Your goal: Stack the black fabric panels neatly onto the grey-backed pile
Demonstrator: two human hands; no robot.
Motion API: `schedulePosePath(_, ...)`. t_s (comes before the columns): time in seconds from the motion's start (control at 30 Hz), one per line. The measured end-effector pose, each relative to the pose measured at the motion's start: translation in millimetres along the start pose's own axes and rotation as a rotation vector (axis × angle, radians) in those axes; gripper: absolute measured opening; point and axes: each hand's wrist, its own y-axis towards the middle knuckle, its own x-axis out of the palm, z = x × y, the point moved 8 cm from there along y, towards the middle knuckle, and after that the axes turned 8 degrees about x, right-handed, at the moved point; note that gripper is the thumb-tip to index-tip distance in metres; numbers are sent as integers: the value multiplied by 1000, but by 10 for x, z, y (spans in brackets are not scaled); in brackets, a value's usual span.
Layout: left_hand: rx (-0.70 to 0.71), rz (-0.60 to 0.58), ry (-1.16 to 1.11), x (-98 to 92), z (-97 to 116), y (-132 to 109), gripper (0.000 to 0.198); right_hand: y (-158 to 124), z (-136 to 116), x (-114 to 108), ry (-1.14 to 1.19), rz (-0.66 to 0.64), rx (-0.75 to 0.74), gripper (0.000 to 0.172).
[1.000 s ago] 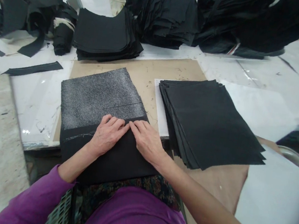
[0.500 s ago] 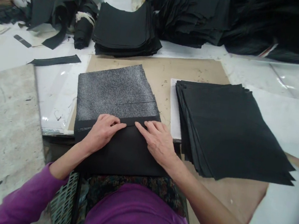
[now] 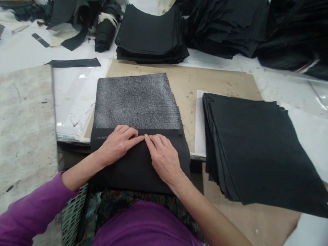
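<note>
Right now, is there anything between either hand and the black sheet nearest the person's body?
Nothing visible: the left hand and right hand both rest directly on the black sheet. The black stack lies apart, to the right.

Rough-looking grey-speckled panel (image 3: 137,97), smooth matt black sheets (image 3: 262,151), papery brown board (image 3: 225,82)

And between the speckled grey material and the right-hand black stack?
From the speckled grey material rightward: brown board, then white paper; head view.
</note>
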Motion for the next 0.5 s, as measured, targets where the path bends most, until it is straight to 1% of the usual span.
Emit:
schedulePosePath(0.07, -34, 27, -58, -25, -97, -131, 31, -10, 6, 28, 11, -12, -1, 44)
schedulePosePath(0.17, -81, 44, -110, -82, -231, -349, 29, -3, 0, 13, 2, -47, -18, 49)
schedulePosePath(0.27, -80, 40, -104, -130, -286, -498, 30, 26, -33, -12, -37, -87, -32, 54)
schedulePosePath(0.37, -45, 7, -55, -145, -268, -545, 33, 55, -55, -25, -77, -115, -47, 52)
schedulePosePath(0.5, 11, -69, 41, -162, -194, -509, 36, 113, -88, -56, -99, -118, -59, 48)
